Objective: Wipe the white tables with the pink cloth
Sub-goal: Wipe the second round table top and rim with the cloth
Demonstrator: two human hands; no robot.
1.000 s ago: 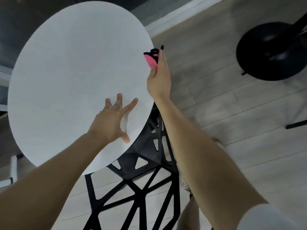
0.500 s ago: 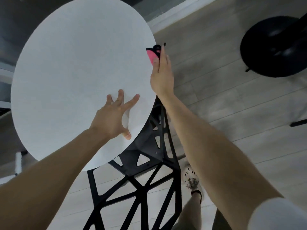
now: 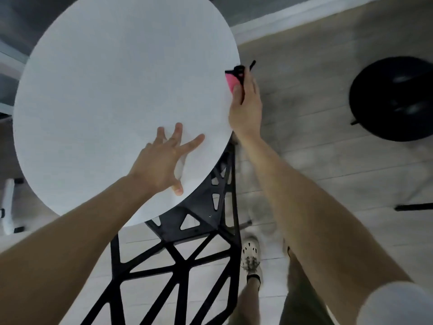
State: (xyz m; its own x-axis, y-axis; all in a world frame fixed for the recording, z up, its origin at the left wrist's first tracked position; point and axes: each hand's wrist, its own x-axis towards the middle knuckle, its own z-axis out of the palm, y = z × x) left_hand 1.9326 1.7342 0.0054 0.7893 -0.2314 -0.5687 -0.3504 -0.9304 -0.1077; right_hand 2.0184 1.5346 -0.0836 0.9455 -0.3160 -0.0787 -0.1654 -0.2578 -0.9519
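Pink cloth (image 3: 230,82), edged with a black trim (image 3: 239,70), sits right at the counter's (image 3: 117,90) right rim, bunched small and mostly hidden by the right hand (image 3: 246,109). Only a small patch of pink shows, half on the rim and half off it. The thumb presses onto the pink patch from the near side, while the other fingers (image 3: 251,85) curl round the outer side of the cloth, off the rim, so the hand has it pinched firmly. The left hand (image 3: 159,165) lies flat on the counter's near part, holding nothing; its fingers are straight and spread, apparently bracing the top.

As for progress, the round white top shows no streaks, crumbs or wet marks, so how much of it has been wiped cannot be told. With the cloth at the rim, the edge looks to be the step in hand. The task speaks of several tables and only this one is clearly in view, so others likely remain.

Below the counter's near edge stands a black frame (image 3: 187,231). A black stool (image 3: 393,99) stands well right of the counter on the floor (image 3: 304,160).
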